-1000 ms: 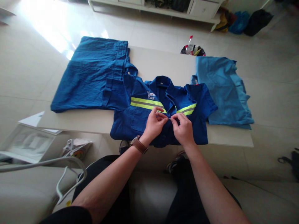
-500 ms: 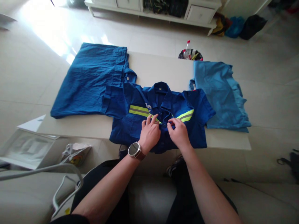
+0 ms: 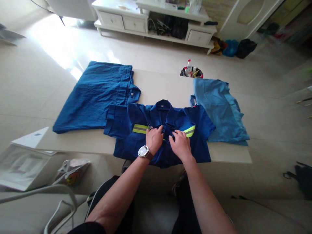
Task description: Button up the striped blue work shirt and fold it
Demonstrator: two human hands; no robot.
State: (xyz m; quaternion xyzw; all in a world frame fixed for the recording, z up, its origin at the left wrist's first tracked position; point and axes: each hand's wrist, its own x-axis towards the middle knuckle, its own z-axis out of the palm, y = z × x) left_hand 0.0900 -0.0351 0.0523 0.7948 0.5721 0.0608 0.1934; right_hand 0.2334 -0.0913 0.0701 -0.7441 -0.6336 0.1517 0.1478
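A dark blue work shirt (image 3: 126,139) with yellow-green reflective stripes lies face up on the low pale table (image 3: 161,87), its hem hanging over the near edge. My left hand (image 3: 154,139), with a watch on its wrist, rests knuckles up on the shirt's front just left of the placket, fingers curled onto the cloth. My right hand (image 3: 180,144) sits beside it on the right of the placket, fingers bent and pinching the front edge. The fingertips of both hands meet at the shirt's centre line below the collar.
Folded dark blue trousers (image 3: 95,94) lie on the table's left part. A lighter blue garment (image 3: 219,110) lies on the right. A small bag with a bottle (image 3: 191,71) stands at the far edge. A white cabinet (image 3: 156,22) is behind; a box (image 3: 21,159) sits left.
Both hands have slid up the shirt front along the placket toward the collar. The camera has tilted up, showing more of the room behind.
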